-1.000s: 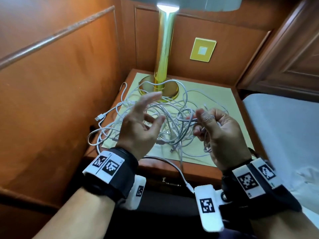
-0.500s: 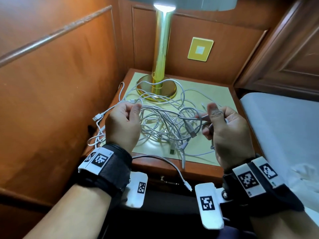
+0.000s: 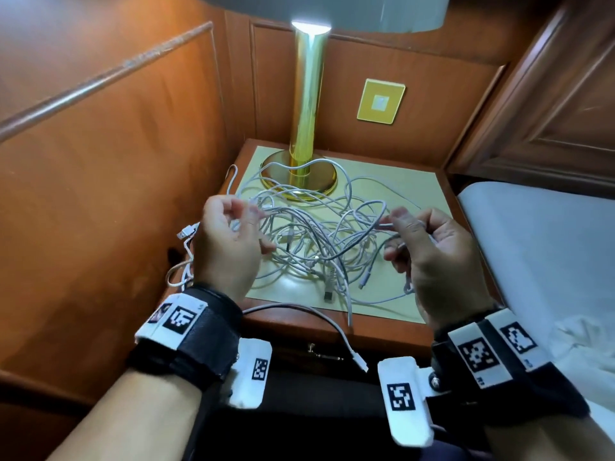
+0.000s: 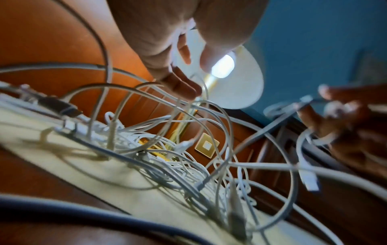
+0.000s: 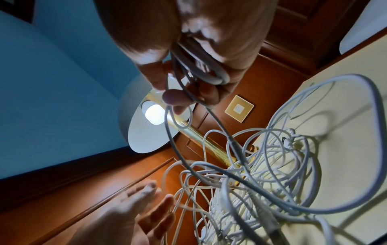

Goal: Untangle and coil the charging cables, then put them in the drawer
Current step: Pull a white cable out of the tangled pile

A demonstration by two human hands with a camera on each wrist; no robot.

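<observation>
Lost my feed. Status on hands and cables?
Right hand grips several loops of white charging cable. Left hand open at the tangled white cables. Strands loop around the gold lamp base.

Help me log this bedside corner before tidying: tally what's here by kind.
Lamp: 1
Wall plate: 1
Nightstand: 1
Cable tangle: 1, strands too knotted to count
Hands: 2, the left hand and the right hand
Total: 6

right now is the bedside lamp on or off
On: the bulb glows white under the lamp shade atop the brass lamp post.
</observation>
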